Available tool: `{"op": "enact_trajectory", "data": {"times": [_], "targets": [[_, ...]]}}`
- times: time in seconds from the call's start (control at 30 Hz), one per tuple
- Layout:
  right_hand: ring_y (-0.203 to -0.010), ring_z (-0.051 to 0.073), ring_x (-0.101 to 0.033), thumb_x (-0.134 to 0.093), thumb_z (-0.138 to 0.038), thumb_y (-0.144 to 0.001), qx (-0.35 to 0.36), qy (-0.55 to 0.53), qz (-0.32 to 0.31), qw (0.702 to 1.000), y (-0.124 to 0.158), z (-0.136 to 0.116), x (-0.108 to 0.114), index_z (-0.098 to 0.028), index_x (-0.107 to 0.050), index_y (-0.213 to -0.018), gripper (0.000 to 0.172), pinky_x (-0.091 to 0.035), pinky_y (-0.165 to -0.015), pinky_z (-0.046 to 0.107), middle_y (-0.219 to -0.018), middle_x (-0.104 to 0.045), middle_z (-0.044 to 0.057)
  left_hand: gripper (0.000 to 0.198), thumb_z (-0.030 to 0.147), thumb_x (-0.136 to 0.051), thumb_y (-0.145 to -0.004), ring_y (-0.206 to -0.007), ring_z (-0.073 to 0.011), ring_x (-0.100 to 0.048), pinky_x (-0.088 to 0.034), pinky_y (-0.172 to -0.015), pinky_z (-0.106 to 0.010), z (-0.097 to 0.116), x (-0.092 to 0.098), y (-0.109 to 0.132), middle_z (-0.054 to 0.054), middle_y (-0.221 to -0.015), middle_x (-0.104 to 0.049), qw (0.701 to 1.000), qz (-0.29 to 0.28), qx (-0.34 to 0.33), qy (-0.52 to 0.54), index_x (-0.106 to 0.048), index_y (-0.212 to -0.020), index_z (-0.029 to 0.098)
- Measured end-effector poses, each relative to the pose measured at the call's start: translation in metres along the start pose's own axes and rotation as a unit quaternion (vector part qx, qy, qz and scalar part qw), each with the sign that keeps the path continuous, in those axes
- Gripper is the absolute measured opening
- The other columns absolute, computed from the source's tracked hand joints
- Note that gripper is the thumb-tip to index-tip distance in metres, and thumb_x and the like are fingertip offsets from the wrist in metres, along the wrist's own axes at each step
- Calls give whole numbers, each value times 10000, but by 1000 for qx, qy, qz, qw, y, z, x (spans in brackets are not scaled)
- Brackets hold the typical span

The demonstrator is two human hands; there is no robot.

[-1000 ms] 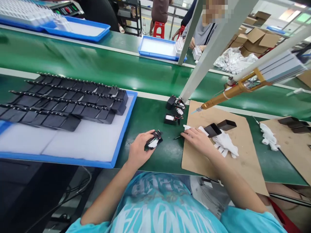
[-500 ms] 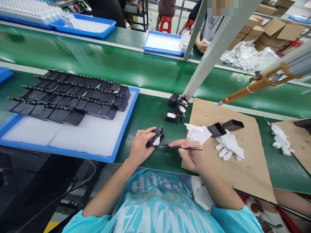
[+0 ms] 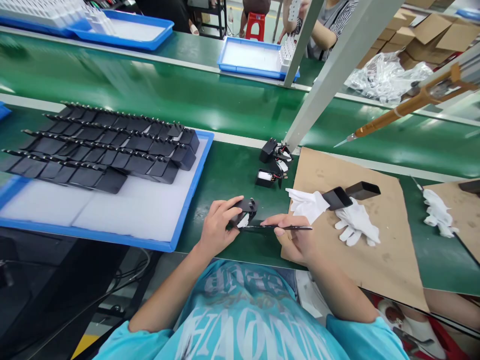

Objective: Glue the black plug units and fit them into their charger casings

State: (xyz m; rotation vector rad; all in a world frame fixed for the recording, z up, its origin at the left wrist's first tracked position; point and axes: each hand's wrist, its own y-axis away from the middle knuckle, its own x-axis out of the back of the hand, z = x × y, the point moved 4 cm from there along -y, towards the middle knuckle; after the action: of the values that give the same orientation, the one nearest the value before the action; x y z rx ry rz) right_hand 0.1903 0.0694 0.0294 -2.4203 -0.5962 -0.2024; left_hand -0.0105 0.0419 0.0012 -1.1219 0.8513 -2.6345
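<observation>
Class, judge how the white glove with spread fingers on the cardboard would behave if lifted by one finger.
The white glove lies crumpled on the cardboard, so it would probably droop limply. It looks like thin cloth, likely very light. Soft, it should not roll.

- The black part (image 3: 245,210) in the left hand (image 3: 217,230) looks like matt plastic, with a white patch on it.
- The thin tool (image 3: 285,228) in the right hand (image 3: 296,242) is dark and smooth, and looks like metal.
- The bench top (image 3: 232,175) is green, smooth and glossy.
- At three o'clock from the hands, the brown sheet (image 3: 337,265) is matt, slightly rough cardboard.
- The white gloves (image 3: 356,225) on it are soft cloth.
- At ten o'clock, the tray (image 3: 192,192) is glossy blue plastic lined with matt white foam (image 3: 131,210).
- The black cases (image 3: 112,150) on it have a dull plastic sheen.
- At two o'clock, the hanging tool (image 3: 393,115) has a shiny brass-coloured metal body.
</observation>
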Motion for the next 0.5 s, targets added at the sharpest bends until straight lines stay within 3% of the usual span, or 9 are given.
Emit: {"op": "enact_trajectory", "data": {"times": [0.17, 0.4, 0.5], "targets": [[-888, 185, -739, -515, -123, -915, -6, -2, 10, 1000, 1, 3, 3, -285, -436, -1126, 277, -628, -724, 383, -967, -729, 50, 305, 138, -604, -830, -986, -217, -580, -511, -837, -399, 1, 0, 0, -86, -1278, -653, 1000, -5, -13, 8, -492, -1083, 265], [-854, 188, -747, -506, -90, -902, 41, -3, 43, 998, -11, -7, 9, -266, -478, -1089, 258, -628, -671, 346, -955, -740, 56, 294, 182, -624, -854, -993, -206, -606, -532, -829, -394, 1, 1, -2, -108, -1258, -658, 999, -10, 14, 50, -474, -1097, 251], [-895, 187, -741, -514, -91, -909, 14, -31, 35, 999, -12, -6, 5, -271, -460, -1106, 272, -627, -718, 366, -992, -741, 58, 359, 169, -659, -841, -1029, -208, -615, -540, -826, -381, 3, 0, -4, -123, -1248, -658, 996, -3, -13, 91, -467, -1136, 243]]}}
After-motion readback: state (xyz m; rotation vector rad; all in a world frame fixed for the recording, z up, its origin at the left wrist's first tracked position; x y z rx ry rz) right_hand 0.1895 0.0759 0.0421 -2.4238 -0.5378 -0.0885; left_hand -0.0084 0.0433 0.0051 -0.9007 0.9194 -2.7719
